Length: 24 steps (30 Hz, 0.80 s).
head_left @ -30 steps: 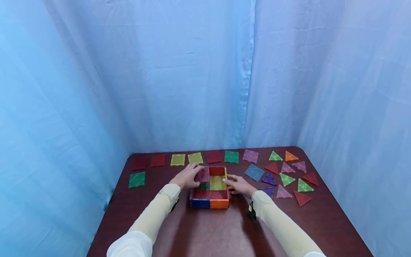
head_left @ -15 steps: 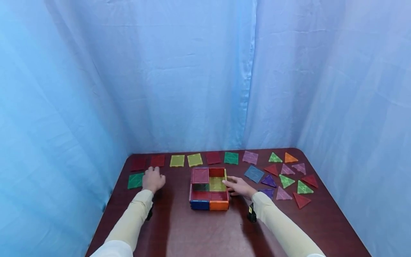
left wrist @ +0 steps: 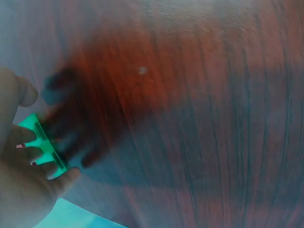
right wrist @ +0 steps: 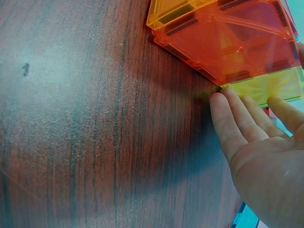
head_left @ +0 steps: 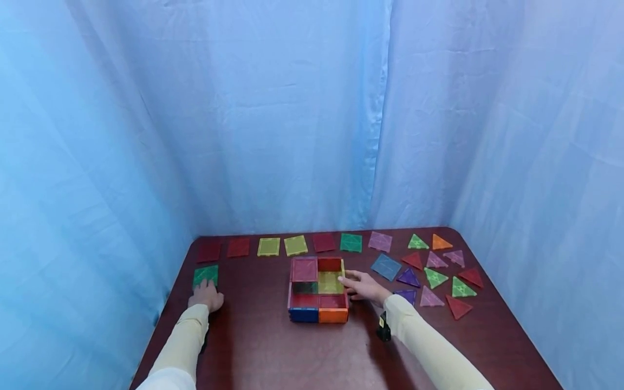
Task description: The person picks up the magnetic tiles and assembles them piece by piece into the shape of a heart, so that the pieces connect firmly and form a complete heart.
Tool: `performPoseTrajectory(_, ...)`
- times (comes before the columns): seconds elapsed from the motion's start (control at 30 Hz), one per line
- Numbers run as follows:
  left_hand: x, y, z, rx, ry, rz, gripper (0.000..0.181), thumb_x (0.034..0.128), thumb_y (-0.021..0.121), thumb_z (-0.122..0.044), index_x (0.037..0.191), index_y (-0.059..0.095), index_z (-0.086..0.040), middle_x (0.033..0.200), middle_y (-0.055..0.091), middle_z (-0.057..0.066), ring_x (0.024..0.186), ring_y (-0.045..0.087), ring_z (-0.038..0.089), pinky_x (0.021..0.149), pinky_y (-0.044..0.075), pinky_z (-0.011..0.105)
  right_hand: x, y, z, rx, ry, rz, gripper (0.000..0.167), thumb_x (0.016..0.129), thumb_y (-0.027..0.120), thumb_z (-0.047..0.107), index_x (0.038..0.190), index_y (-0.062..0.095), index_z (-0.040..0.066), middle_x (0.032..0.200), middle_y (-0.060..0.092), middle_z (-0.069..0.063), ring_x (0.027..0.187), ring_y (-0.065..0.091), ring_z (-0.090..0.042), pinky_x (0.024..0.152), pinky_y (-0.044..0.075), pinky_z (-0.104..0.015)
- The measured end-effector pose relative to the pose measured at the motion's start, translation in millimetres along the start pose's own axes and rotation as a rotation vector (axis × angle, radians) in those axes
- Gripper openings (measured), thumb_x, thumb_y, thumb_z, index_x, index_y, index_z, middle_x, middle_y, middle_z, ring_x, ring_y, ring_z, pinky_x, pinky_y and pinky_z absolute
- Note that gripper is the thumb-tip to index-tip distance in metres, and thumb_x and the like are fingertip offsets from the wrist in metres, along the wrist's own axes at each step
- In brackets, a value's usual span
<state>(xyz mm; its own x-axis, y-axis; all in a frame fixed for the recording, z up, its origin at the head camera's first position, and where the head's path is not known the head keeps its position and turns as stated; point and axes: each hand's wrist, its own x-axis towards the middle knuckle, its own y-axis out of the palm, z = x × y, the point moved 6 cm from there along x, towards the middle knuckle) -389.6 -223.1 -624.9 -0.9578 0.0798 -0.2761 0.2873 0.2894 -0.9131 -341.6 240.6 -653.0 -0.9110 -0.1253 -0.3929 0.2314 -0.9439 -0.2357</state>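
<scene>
A low box of translucent magnetic tiles [head_left: 304,315] stands mid-table, with blue and orange walls in front. A pink square tile [head_left: 304,270] covers its back left section; the other sections are uncovered on top. My right hand [head_left: 364,287] rests along the box's right side. In the right wrist view its straight fingers touch the yellow wall tile [right wrist: 266,88], beside a red-orange one. At the table's left, my left hand [head_left: 206,296] is over the near edge of a green square tile [head_left: 207,272]. In the left wrist view its fingers reach onto that tile [left wrist: 38,137], thumb apart.
A row of square tiles [head_left: 268,247] lies flat along the table's back edge. Several triangle tiles [head_left: 435,278] and a blue square tile [head_left: 386,267] are spread on the right. Light blue curtains [head_left: 292,119] hang around the table [head_left: 292,357].
My left hand has left the pink tile on the box and moved left to the green tile. The right hand has stayed at the box's right side.
</scene>
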Motion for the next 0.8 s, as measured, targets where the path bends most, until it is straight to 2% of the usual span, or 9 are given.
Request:
performPoseTrajectory(0.23,-5.0,6.6,-20.0,0.081,0.170,-0.048,0.050,0.0998,0.056,-0.017,0.138,0.048,0.014,0.140,0.046,0.035,0.128,0.046,0.055,0.100,0.046,0.065,-2.1,1.9,0.8,-0.003,-0.002,-0.032,0.075,0.098,0.063,0.049,0.155,0.038,0.006,0.140,0.060,-0.020,0.116,0.067,-0.029,0.093,0.058,-0.046)
performPoseTrajectory(0.37,-2.3,11.3,-26.0,0.117,0.194,-0.096,0.052,0.0987,0.062,-0.022,0.139,0.050,0.009,0.136,0.051,0.031,0.121,0.053,0.051,0.095,0.049,0.064,-2.5,3.8,0.0,-0.013,0.000,-0.022,0.079,0.097,0.063,0.051,0.156,0.038,0.005,0.140,0.060,-0.020,0.115,0.067,-0.028,0.092,0.058,-0.046)
performPoseTrajectory(0.47,0.7,15.6,-28.0,0.105,0.169,-0.138,0.056,0.0990,0.063,-0.026,0.143,0.047,0.005,0.139,0.046,0.034,0.126,0.047,0.052,0.097,0.046,0.065,-3.0,3.4,-1.7,-0.018,0.000,-0.018,0.080,0.097,0.062,0.052,0.156,0.037,0.004,0.140,0.059,-0.020,0.116,0.067,-0.028,0.091,0.059,-0.045)
performPoseTrajectory(0.57,3.0,19.4,-28.7,0.027,0.117,-0.161,0.063,0.0995,0.062,-0.030,0.149,0.040,0.003,0.147,0.032,0.041,0.137,0.032,0.058,0.104,0.038,0.070,-3.9,3.3,-2.0,-0.018,-0.005,-0.016,0.077,0.099,0.061,0.050,0.156,0.036,0.005,0.142,0.058,-0.021,0.118,0.066,-0.030,0.092,0.058,-0.047)
performPoseTrajectory(0.7,4.2,24.9,-30.7,-0.093,0.041,-0.121,0.069,0.1020,0.058,-0.031,0.156,0.029,0.001,0.157,0.010,0.044,0.147,0.008,0.061,0.114,0.021,0.074,-6.6,3.9,1.2,-0.042,-0.027,0.000,0.080,0.099,0.059,0.054,0.157,0.035,0.004,0.142,0.057,-0.023,0.119,0.066,-0.032,0.094,0.057,-0.049)
performPoseTrajectory(0.73,4.0,26.2,-31.4,-0.109,0.028,-0.105,0.069,0.1028,0.057,-0.031,0.157,0.028,0.000,0.158,0.008,0.044,0.147,0.006,0.061,0.115,0.019,0.073,-7.2,4.1,1.9,-0.049,-0.030,0.004,0.081,0.099,0.058,0.055,0.157,0.035,0.004,0.142,0.057,-0.023,0.119,0.066,-0.031,0.094,0.057,-0.049)
performPoseTrajectory(0.8,4.4,26.7,-34.1,-0.119,0.026,-0.088,0.064,0.1042,0.055,-0.028,0.157,0.030,-0.002,0.157,0.010,0.044,0.147,0.009,0.061,0.115,0.020,0.073,-8.5,3.2,3.5,-0.054,-0.032,0.002,0.081,0.099,0.058,0.055,0.157,0.035,0.004,0.143,0.057,-0.023,0.119,0.065,-0.031,0.094,0.057,-0.048)
